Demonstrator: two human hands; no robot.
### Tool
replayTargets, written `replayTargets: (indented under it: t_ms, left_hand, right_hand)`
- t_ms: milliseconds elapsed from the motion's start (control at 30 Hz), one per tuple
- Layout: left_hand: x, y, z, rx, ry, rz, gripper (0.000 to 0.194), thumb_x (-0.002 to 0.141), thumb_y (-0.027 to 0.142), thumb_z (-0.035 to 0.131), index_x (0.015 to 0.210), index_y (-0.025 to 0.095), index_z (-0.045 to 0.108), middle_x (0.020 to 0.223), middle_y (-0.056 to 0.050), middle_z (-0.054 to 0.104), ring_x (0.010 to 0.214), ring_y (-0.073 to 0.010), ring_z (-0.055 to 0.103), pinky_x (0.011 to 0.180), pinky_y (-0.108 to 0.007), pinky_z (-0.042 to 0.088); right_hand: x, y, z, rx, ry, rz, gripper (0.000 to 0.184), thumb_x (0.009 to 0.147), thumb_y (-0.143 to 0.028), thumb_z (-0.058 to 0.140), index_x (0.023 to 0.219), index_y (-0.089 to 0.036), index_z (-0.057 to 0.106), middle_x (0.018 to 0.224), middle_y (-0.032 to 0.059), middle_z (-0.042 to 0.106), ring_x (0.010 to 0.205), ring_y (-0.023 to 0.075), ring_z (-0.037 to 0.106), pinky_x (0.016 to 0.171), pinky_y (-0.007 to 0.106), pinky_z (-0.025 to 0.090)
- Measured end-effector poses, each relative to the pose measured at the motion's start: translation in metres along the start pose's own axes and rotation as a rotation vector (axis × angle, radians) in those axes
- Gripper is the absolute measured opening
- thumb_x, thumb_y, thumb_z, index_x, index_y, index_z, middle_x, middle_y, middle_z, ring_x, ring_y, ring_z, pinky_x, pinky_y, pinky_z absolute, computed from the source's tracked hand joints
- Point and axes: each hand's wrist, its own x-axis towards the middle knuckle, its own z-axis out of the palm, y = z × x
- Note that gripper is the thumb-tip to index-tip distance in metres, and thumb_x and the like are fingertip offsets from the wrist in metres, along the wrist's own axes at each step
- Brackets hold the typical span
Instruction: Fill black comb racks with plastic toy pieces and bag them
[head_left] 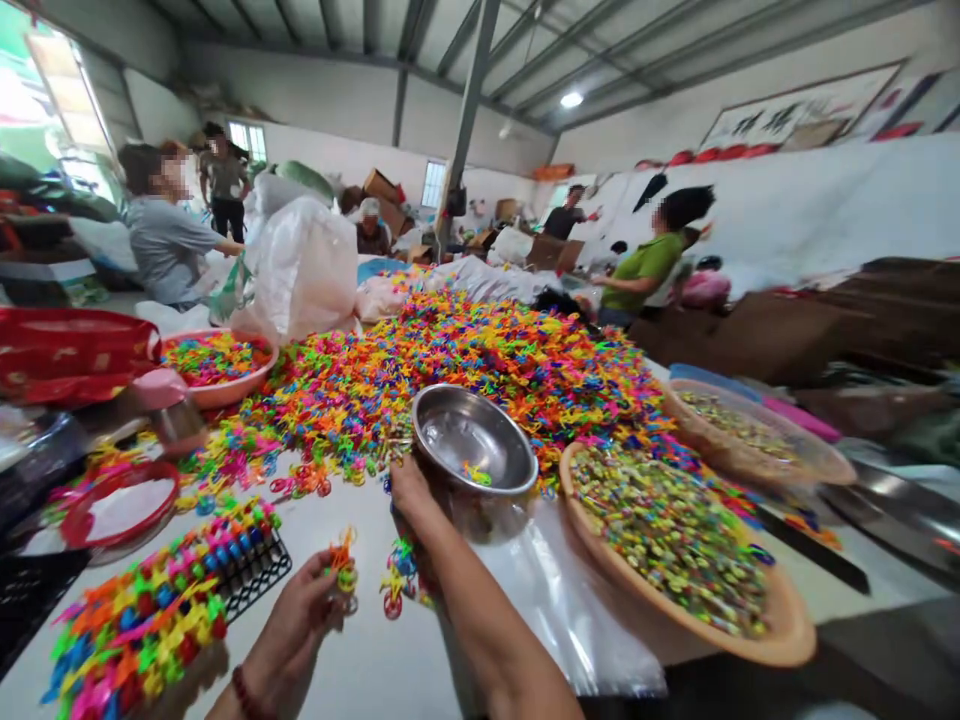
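Note:
My left hand [304,595] pinches a small plastic toy [345,572], orange and yellow with a round clear-looking lower end, above the white table. Left of it a black grid rack [259,572] carries rows of similar bright toys [142,620]. My right hand [409,485] reaches to the near edge of the big heap of coloured plastic pieces [487,340], against the left side of a steel bowl [480,430]. Its fingertips are hidden among the pieces. Between my hands lie a few loose toys [401,575]. A yellow piece [478,474] sits in the bowl.
At right stands an orange basin [787,640] full of small mixed pieces, with another shallow basin [817,462] behind. A pink basin [270,355] of toys and a red dish [169,490] are at left. Clear plastic [570,590] covers the table front. Several people work beyond.

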Motion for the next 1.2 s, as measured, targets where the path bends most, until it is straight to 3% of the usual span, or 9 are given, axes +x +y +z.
replayTargets:
  t_ms: [100,267,367,533,633,833,967,1067,1200]
  left_hand:
    - [-0.002,-0.003,-0.009,-0.053,-0.018,-0.076,0.033,0.064,0.022,0.084,0.091,0.02,0.065,0.073,-0.002,0.066,0.059,-0.0159,0.063,0.047,-0.022,0.044]
    - [-0.011,0.002,-0.011,-0.167,0.032,-0.104,0.036,0.057,0.005,0.081,0.088,0.017,0.067,0.088,-0.005,0.07,0.071,-0.0144,0.066,0.068,-0.024,0.054]
    - [-0.014,0.001,-0.009,-0.102,-0.042,-0.067,0.035,0.065,0.02,0.084,0.095,0.017,0.066,0.09,-0.004,0.068,0.073,-0.0142,0.064,0.07,-0.026,0.053]
    - [-0.004,-0.011,-0.017,0.416,-0.063,0.191,0.03,0.065,0.037,0.082,0.07,0.017,0.061,0.08,-0.002,0.062,0.065,-0.0142,0.057,0.06,-0.027,0.05]
    - [0.001,-0.013,-0.025,0.77,-0.115,0.41,0.023,0.069,0.031,0.074,0.088,0.021,0.068,0.091,-0.006,0.064,0.084,-0.0215,0.062,0.08,-0.034,0.054]
    - [-0.006,-0.007,-0.028,0.936,0.096,0.613,0.035,0.073,0.024,0.063,0.108,0.022,0.064,0.146,-0.012,0.042,0.132,-0.0277,0.044,0.11,-0.046,0.038]
    - [0.0,-0.004,-0.031,0.735,0.233,0.448,0.035,0.067,0.026,0.07,0.101,0.018,0.063,0.131,-0.013,0.054,0.109,-0.0224,0.059,0.086,-0.034,0.053]
    - [0.005,-0.003,-0.033,0.689,0.24,0.366,0.022,0.064,0.025,0.073,0.081,0.015,0.063,0.108,-0.011,0.063,0.091,-0.0196,0.062,0.077,-0.031,0.052]
    - [0.004,-0.002,-0.025,0.901,0.229,0.493,0.016,0.07,0.024,0.067,0.084,0.016,0.063,0.103,-0.009,0.06,0.087,-0.0181,0.059,0.077,-0.033,0.051]
  right_hand:
    - [0.018,-0.005,0.009,-0.035,-0.064,-0.003,0.029,0.082,-0.006,0.054,0.105,-0.011,0.071,0.117,0.0193,0.064,0.112,0.0294,0.056,0.098,0.036,0.043]
    - [0.029,-0.009,0.017,-0.033,-0.172,0.015,0.033,0.079,-0.007,0.058,0.11,-0.01,0.07,0.122,0.021,0.062,0.112,0.0317,0.057,0.093,0.037,0.045]
    - [0.028,-0.009,0.014,-0.016,-0.195,0.025,0.036,0.08,-0.005,0.055,0.113,-0.012,0.069,0.122,0.0194,0.063,0.113,0.03,0.057,0.093,0.035,0.045]
    - [0.016,-0.017,0.01,0.073,-0.163,0.054,0.03,0.077,-0.004,0.056,0.103,-0.011,0.069,0.119,0.0209,0.064,0.112,0.0312,0.058,0.092,0.037,0.045]
    - [0.007,-0.021,0.009,0.2,-0.098,0.083,0.03,0.076,-0.001,0.054,0.099,-0.013,0.067,0.114,0.0184,0.067,0.108,0.0287,0.06,0.092,0.036,0.044]
    - [-0.015,-0.019,0.01,0.629,0.041,0.264,0.026,0.087,-0.016,0.046,0.112,-0.017,0.054,0.096,0.0109,0.069,0.087,0.0209,0.066,0.079,0.032,0.051]
    - [-0.053,-0.018,0.009,1.077,0.016,0.321,0.029,0.09,-0.037,0.05,0.115,-0.023,0.053,0.096,0.005,0.069,0.077,0.015,0.067,0.069,0.028,0.056]
    - [-0.09,-0.021,0.0,1.658,-0.077,0.391,0.034,0.073,-0.037,0.077,0.101,-0.024,0.063,0.096,0.0025,0.07,0.082,0.0148,0.068,0.071,0.026,0.058]
    - [-0.125,-0.029,-0.012,1.906,-0.203,0.513,0.041,0.063,-0.027,0.087,0.1,-0.023,0.069,0.087,0.0007,0.07,0.076,0.0139,0.068,0.068,0.025,0.058]
